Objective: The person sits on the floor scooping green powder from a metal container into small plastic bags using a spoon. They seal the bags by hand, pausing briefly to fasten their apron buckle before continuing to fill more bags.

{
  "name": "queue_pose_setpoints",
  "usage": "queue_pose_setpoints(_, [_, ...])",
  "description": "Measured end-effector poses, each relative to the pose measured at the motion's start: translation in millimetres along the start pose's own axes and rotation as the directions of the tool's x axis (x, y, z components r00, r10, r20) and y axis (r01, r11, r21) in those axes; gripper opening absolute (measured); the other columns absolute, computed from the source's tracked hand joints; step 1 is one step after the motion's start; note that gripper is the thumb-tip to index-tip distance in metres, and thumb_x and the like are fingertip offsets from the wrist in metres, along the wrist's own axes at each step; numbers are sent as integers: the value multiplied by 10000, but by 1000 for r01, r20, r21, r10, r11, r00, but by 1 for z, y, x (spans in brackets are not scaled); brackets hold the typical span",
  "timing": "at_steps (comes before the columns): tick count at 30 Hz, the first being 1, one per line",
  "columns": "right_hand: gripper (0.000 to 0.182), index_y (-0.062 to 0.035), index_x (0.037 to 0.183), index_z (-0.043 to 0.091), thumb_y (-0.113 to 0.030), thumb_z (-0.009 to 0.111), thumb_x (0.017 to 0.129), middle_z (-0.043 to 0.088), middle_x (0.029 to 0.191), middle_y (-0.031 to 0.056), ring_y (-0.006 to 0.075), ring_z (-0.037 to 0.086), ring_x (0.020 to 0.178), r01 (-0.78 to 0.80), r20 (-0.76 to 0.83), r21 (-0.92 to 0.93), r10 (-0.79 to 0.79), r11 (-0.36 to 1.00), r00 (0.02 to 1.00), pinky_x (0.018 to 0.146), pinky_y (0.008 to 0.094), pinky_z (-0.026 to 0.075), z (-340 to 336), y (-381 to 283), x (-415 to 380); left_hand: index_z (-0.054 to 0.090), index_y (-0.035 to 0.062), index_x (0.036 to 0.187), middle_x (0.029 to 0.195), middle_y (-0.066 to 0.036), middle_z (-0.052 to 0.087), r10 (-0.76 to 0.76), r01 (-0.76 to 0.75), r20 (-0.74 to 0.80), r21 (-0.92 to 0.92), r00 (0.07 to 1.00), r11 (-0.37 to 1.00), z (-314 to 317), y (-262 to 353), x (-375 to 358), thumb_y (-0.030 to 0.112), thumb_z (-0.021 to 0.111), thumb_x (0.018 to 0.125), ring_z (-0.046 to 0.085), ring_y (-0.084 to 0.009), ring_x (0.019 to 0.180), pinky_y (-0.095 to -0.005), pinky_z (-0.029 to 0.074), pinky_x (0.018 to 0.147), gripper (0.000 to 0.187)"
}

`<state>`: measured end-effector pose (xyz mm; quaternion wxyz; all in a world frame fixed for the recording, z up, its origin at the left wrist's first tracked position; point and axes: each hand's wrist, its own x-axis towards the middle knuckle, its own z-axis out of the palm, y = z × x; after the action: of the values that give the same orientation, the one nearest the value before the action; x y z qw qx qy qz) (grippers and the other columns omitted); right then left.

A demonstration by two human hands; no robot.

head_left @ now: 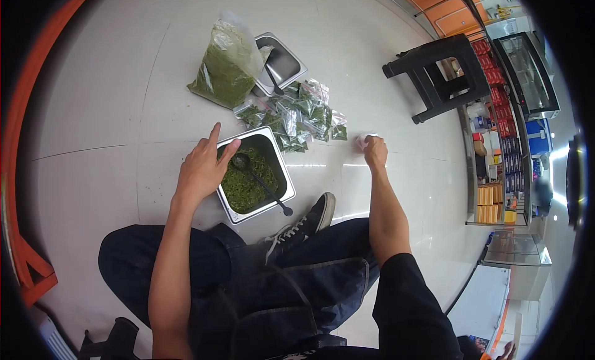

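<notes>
My left hand (203, 165) is open with its fingers spread, over the left rim of a steel pan (283, 163). Chopped green leaves (245, 193) fill much of that pan, and a black spoon (265, 188) lies in them, its handle crossing the rim. Out to the right, my right hand (375, 152) is closed on a small crumpled white piece (363, 139), close over the floor. Beyond the pan lies a pile of small clear bags (288, 121) holding green leaves. A large clear bag of green material (224, 69) stands behind them.
A second steel pan (290, 57) with another black spoon (273, 81) sits beside the large bag. A black stool (443, 78) stands at the upper right, with stocked shelves (496, 143) beyond. My shoe (304, 227) is close to the filled pan. Orange framing (18, 174) borders the left.
</notes>
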<state>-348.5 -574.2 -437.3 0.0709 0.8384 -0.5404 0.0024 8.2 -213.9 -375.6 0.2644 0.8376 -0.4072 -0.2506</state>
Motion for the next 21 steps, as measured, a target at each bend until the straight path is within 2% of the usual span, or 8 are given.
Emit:
queue_pose_setpoints(4, [206,-84,948,716,-151,531,889,699,964,186,408,674,873,60,-96,2,-60,998,994,768,519,535,7,2,1,390,96,1507,1158,-248,631,14,-14,6,-8,1000,1000,2,-2,1,665,381,976,624,-416,1080,-498,510,899,779])
queue_pose_setpoints(5, [202,-69,986,713,-129,550,881,676,1042,201,410,664,921,53,-82,35,-50,998,995,817,524,526,6,0,-1,392,104,1508,1154,-249,632,19,-19,-4,-16,1000,1000,3,-2,1,666,378,977,624,-417,1079,-500,509,898,773])
queue_pose_setpoints(9, [209,-43,1022,698,-104,568,870,645,1099,220,409,648,987,-4,-108,102,15,995,994,857,509,522,14,-3,2,394,107,1507,1151,-246,634,-17,18,35,-10,999,1000,0,1,2,663,364,983,622,-416,1083,-497,506,903,764])
queue_pose_setpoints(12, [198,-15,981,719,-104,601,849,628,1109,227,406,633,1032,-36,-83,214,55,976,995,874,494,521,24,-2,2,399,112,1505,1148,-243,635,-12,12,58,-7,998,1000,0,-1,3,667,338,988,622,-413,1082,-496,502,910,761])
queue_pose_setpoints(15, [222,17,875,753,-165,638,821,623,1082,271,429,635,976,46,-139,277,-8,960,990,860,489,527,28,3,7,407,116,1502,1149,-244,634,-12,12,58,3,998,1000,-2,2,2,671,316,990,621,-406,1088,-491,496,924,761])
queue_pose_setpoints(17, [219,26,873,748,-157,641,819,614,1055,300,440,633,962,39,-141,270,-1,962,990,860,487,526,37,11,9,422,82,1483,1204,-280,620,-39,43,66,-57,997,997,-4,6,1,624,353,1008,573,-423,1184,-461,430,1021,724])
queue_pose_setpoints(19, [216,35,871,742,-149,644,816,606,1028,328,451,630,948,43,-151,265,-2,963,989,861,485,525,44,13,18,425,83,1482,1216,-280,616,-53,57,78,-53,996,997,-5,7,1,625,350,1008,569,-424,1190,-463,427,1026,724])
queue_pose_setpoints(21, [232,62,906,720,-106,664,755,633,1049,319,453,629,973,-131,-41,133,138,982,990,898,457,524,53,12,24,428,84,1481,1228,-280,612,-67,71,89,-45,994,996,-6,7,1,627,347,1008,565,-426,1196,-465,424,1031,724])
